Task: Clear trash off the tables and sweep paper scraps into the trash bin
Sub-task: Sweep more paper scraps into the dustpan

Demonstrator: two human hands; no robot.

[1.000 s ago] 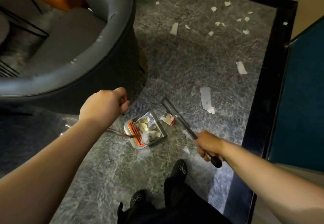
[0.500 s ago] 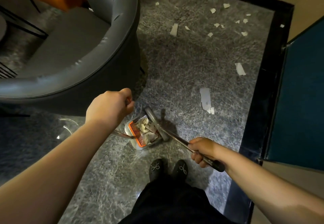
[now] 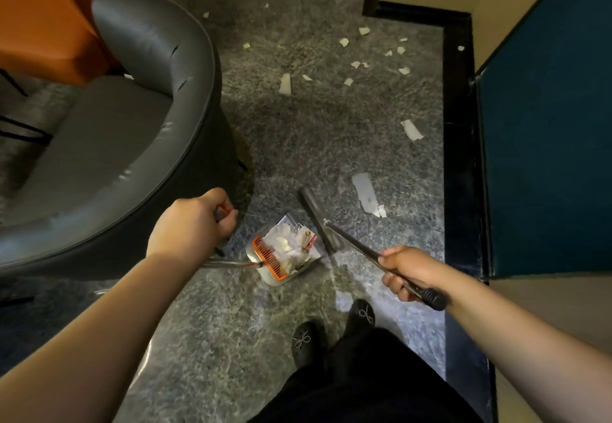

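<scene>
The grey dustpan with an orange comb [image 3: 283,255] is already full of scraps; white paper scraps [image 3: 364,187] litter the marble floor beyond. Left hand [image 3: 192,227] grips its handle, right hand [image 3: 409,271] the dark broom [image 3: 319,220].

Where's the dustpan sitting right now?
In the head view the dustpan sits on the floor at centre, between the left hand and the broom head, just right of the grey armchair.

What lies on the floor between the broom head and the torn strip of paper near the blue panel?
In the head view, between the broom head and the torn strip lies one larger grey-white paper piece with small scraps at its near end; otherwise bare floor.
</scene>
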